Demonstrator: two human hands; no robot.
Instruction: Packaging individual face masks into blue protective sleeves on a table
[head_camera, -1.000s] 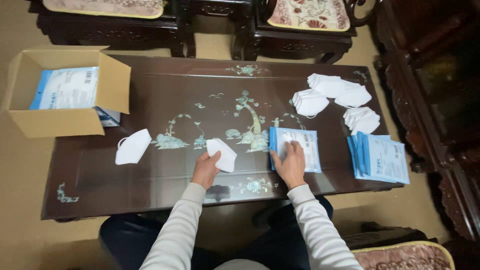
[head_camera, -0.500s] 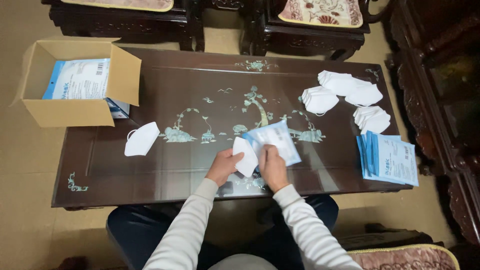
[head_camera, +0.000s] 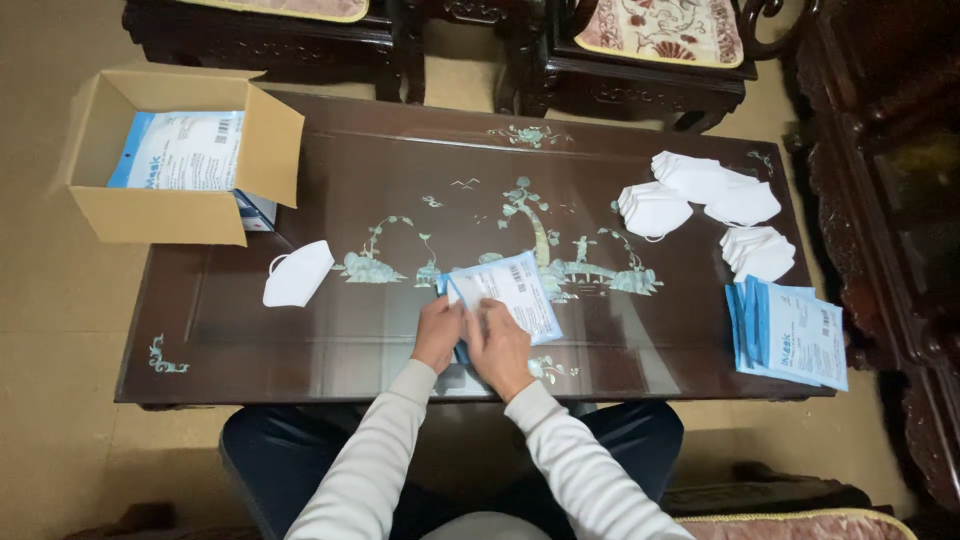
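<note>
Both my hands meet near the front middle of the dark inlaid table (head_camera: 330, 330). My left hand (head_camera: 438, 332) and my right hand (head_camera: 497, 345) together grip a flat blue-and-white pouch (head_camera: 512, 290) at its near end. A bit of white mask (head_camera: 462, 292) shows at the pouch's left edge, by my left fingers. How far the mask sits inside the pouch is hidden by my hands.
A loose white mask (head_camera: 297, 274) lies to the left. An open cardboard box (head_camera: 170, 210) holding packed pouches stands at the far left edge. Piles of white masks (head_camera: 700, 190) sit at the back right, a stack of blue pouches (head_camera: 790, 330) at the right. Chairs stand behind the table.
My right hand brought the pouch from the right toward the middle. My left hand carried the white mask to it. Both hands now hold pouch and mask together.
</note>
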